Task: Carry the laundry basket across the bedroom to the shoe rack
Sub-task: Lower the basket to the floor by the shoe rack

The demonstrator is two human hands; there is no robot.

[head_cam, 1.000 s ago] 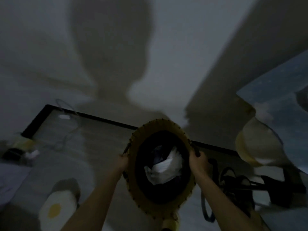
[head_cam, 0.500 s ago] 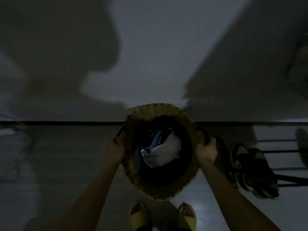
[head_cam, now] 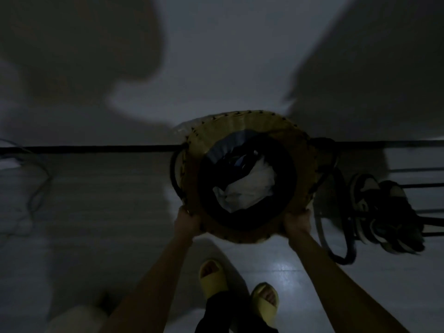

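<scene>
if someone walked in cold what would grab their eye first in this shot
The round woven laundry basket in the middle of the frame, with a pale crumpled cloth standing out inside its dark interior. The left hand and right hand grip its near rim from either side. Below, yellow slippers stand on the glossy floor, and dark shoes sit on the shoe rack at right.
</scene>
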